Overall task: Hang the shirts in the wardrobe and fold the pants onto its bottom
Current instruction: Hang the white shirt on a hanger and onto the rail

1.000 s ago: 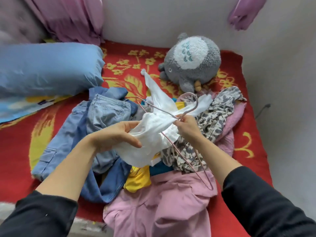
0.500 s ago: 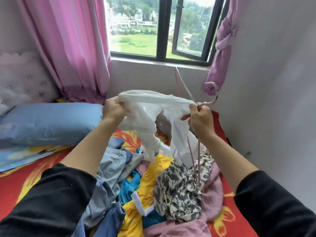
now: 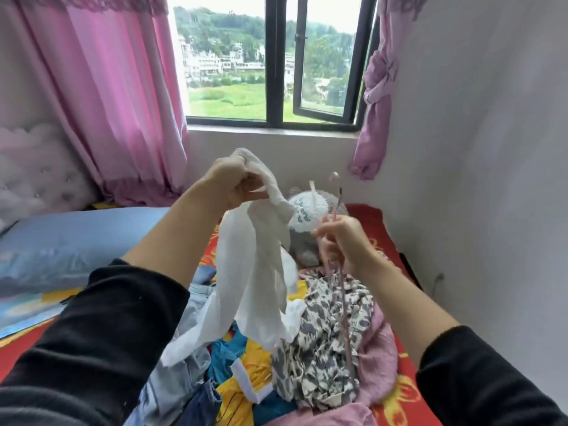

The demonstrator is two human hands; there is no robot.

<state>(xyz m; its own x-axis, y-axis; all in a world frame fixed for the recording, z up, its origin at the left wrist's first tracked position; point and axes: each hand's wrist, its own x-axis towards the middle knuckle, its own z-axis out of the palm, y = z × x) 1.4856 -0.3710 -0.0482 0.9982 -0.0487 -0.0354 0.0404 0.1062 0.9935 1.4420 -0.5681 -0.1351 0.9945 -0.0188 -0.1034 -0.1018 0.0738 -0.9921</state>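
Pink curtains (image 3: 116,103) frame a dark-framed window (image 3: 276,72) behind the bed, and a tufted pale headboard (image 3: 37,170) stands at the left. We hold a white shirt (image 3: 258,272) up over the bed. It is thin, soft and crumpled, and our left hand (image 3: 233,186) has its fingers curled tight round the bunched top. From there the cloth hangs in long limp folds, its long axis running nearly straight down to the clothes below.

Our right hand (image 3: 344,241) pinches the thin pink wire of a hanger (image 3: 342,302), just beside the shirt but apart from it. The hanger stands almost upright, hook at the top and the lower wire trailing down onto the pile.

Under both hands lies a heap of clothes on the red, yellow-flowered bedcover (image 3: 396,404): a grey-and-cream patterned garment (image 3: 319,348), pale denim jeans (image 3: 172,379), a yellow piece (image 3: 242,388) and a fuzzy pink one (image 3: 378,348). The shirt partly hides a round grey plush toy (image 3: 307,213) behind it. A smooth blue pillow (image 3: 61,241) lies to the left.
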